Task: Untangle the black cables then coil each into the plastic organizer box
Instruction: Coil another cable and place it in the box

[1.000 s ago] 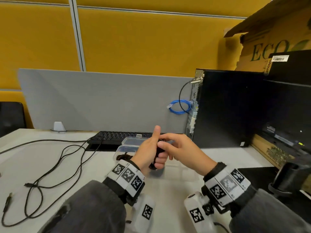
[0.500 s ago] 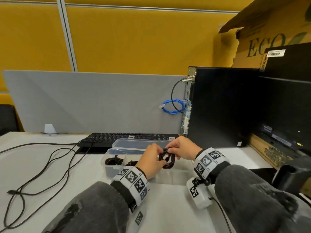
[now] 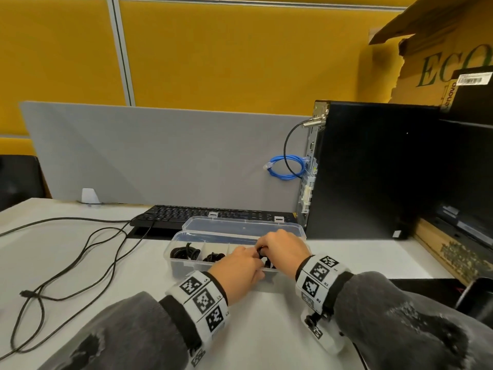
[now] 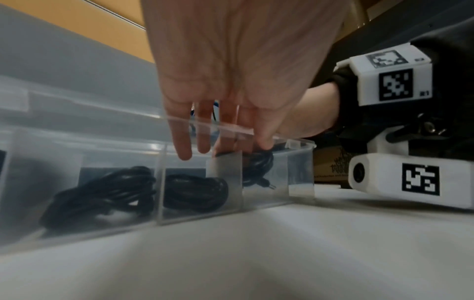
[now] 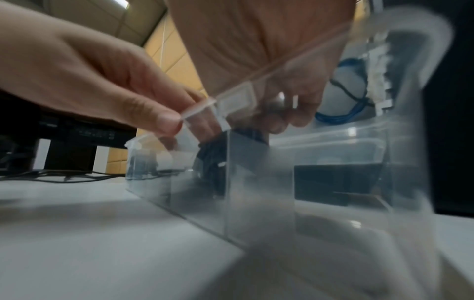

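A clear plastic organizer box stands open on the white table, its lid tipped back. Two black cable coils lie in its left compartments, also visible through the wall as coils. Both hands meet over the compartment to their right. My left hand reaches down with thumb and fingers pinching a third small black coil whose jack plug points down. My right hand curls round the same coil from above. Most of that coil is hidden by the hands.
Loose black cables trail over the table's left side. A black keyboard lies behind the box, and a black computer tower with a blue cable loop stands to the right. Cardboard boxes sit behind the tower.
Both hands have carried the small coil from mid-air forward and down into the box compartment. The head view has tilted down toward the box.
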A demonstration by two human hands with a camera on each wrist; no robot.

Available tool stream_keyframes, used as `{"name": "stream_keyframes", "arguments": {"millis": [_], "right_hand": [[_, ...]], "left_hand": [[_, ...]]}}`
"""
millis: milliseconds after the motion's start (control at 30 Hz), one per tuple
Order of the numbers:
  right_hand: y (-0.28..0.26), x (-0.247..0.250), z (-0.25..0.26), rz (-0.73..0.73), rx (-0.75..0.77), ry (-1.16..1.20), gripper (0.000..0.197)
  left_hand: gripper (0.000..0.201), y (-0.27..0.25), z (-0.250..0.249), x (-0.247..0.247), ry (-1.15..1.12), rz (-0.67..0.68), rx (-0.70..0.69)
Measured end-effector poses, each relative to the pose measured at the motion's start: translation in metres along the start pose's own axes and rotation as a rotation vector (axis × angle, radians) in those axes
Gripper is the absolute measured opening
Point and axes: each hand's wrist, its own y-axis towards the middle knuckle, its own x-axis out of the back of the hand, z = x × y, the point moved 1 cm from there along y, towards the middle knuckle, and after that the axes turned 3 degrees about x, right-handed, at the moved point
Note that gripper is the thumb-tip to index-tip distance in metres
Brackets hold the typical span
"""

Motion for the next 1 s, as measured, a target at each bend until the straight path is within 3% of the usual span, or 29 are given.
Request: {"name": "stream_keyframes", "arguments": {"millis": [200, 367, 467, 633, 800, 900, 1000], "right_hand": [[0.0, 0.003, 0.0, 0.068, -0.046, -0.048, 0.025], [0.005, 0.021, -0.009, 0.292, 0.002, -0.095, 0.033], [0.006, 0.018, -0.008, 0.378, -0.014, -0.088, 0.03], [0.013, 0.018, 0.002, 0.375, -0.042, -0.202, 0.027], [0.015, 0.006, 0.009, 0.42, -0.112, -0.257, 0.024], [0.011, 0.012, 0.006, 0.442, -0.076, -0.217, 0.027], [0.008, 0.017, -0.002, 0.294, -0.036, -0.042, 0.039]], "left_hand": [[0.03, 0.009, 0.001, -0.004, 0.039, 0.083, -0.005], [0.031, 0.01, 0.005, -0.004, -0.026, 0.109, -0.04], [0.029, 0.008, 0.007, -0.002, -0.101, 0.035, -0.059], [0.028, 0.006, 0.009, 0.006, -0.146, -0.043, -0.052], [0.027, 0.005, 0.01, 0.004, 0.164, 0.026, -0.099], [0.028, 0.002, 0.013, 0.002, 0.195, 0.026, -0.136], [0.031, -0.002, 0.013, 0.005, 0.14, 0.033, -0.131]]}}
